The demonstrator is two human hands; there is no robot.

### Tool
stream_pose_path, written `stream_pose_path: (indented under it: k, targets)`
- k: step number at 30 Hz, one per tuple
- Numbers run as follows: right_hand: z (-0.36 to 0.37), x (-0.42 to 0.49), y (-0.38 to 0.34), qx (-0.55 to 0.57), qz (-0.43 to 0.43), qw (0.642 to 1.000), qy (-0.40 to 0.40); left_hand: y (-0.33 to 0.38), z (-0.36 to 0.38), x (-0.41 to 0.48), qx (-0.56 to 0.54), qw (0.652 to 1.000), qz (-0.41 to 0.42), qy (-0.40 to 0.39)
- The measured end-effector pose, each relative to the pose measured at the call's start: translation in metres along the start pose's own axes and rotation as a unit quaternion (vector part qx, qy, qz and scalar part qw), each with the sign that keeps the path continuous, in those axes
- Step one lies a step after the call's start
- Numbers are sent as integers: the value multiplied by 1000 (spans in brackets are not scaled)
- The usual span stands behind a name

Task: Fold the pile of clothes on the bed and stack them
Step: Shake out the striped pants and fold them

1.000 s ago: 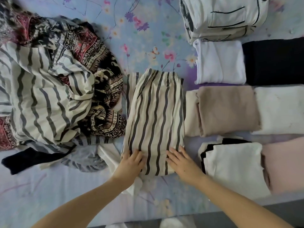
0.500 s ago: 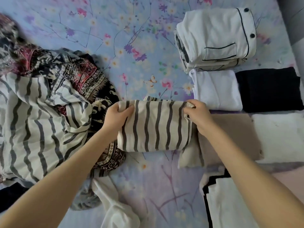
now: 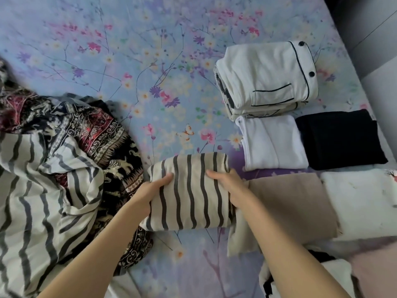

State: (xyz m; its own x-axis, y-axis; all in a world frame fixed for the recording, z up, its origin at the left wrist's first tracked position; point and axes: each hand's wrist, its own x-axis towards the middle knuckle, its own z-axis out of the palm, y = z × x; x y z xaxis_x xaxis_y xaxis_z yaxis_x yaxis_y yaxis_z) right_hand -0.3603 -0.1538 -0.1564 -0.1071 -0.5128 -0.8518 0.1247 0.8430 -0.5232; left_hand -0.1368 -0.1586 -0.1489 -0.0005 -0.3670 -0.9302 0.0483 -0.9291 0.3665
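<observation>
step: striped fold [image 3: 189, 196] looks finished, mid-bed [image 3: 150, 61] | left hand [image 3: 153, 190] and right hand [image 3: 228, 184] each clamp a side edge | next: probably set it squarely by tan fold [image 3: 290, 203] at 3 o'clock | pile [image 3: 53, 179] at 9 o'clock waits

A folded bundle [image 3: 189, 192] is held on the bed [image 3: 129, 50], gripped at its left edge by the left hand [image 3: 150, 190] and at its right edge by the right hand [image 3: 229, 186]. A loose heap [image 3: 53, 168] is spread to its left. Folded pieces [image 3: 290, 205] are laid in rows to its right, with a thick stack [image 3: 266, 78] set behind them.
</observation>
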Motion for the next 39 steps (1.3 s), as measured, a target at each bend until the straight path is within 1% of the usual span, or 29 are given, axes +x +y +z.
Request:
stream_pose_path:
  k: [1, 3, 5, 7, 9, 11, 14, 16, 19, 22, 24, 25, 26, 28, 29, 30, 33, 36, 39]
  targets:
    - [-3, -2, 0, 38, 15, 999, -32, 5, 1, -6, -12, 1000, 0, -23]
    - [-8, -14, 0, 75, 27, 994, -78, 16, 1, -21, -17, 997, 9, -69]
    - [-16, -32, 4, 106, 40, 989, -100, 23, -2, -40, 1, 993, 22, -115]
    - [-23, -51, 10, 144, 58, 981, -116, 27, -5, -60, 17, 986, 31, -165]
    - [-27, -70, 15, 170, 74, 975, -126, 24, -7, -77, 37, 979, 22, -200]
    - [-35, -90, 22, 182, 78, 974, -110, 19, -1, -95, 83, 968, 16, -236]
    - [-50, -118, 34, 180, 64, 979, -68, 4, 11, -117, 135, 964, -10, -227]
    - [-63, -141, 44, 191, 47, 979, -55, -8, 21, -131, 124, 971, -14, -202]
    - [-82, -181, 66, 217, 8, 974, -71, -25, 34, -155, 111, 981, 9, -157]
    - [-86, -220, 90, 208, -40, 972, -98, -41, 34, -186, 120, 977, 38, -173]
    - [-84, -243, 104, 194, -71, 976, -71, -50, 32, -205, 142, 974, 54, -169]
    - [-83, -254, 109, 186, -86, 978, -49, -53, 28, -204, 129, 975, 57, -174]
    - [-81, -263, 113, 180, -100, 978, -27, -59, 18, -182, 123, 976, 71, -164]
    - [-78, -284, 124, 172, -128, 977, 1, -65, 6, -160, 86, 978, 86, -170]
    - [-78, -298, 130, 169, -140, 975, 18, -72, 11, -175, 74, 975, 97, -186]
    - [-77, -306, 133, 165, -150, 974, 30, -75, 18, -188, 71, 977, 104, -171]
    - [-78, -335, 144, 155, -170, 972, 56, -89, 37, -273, 129, 973, 104, -158]
    - [-84, -350, 153, 141, -165, 973, 75, -98, 38, -289, 207, 956, 103, -181]
    - [-96, -363, 159, 125, -149, 977, 85, -108, 40, -295, 268, 942, 105, -175]
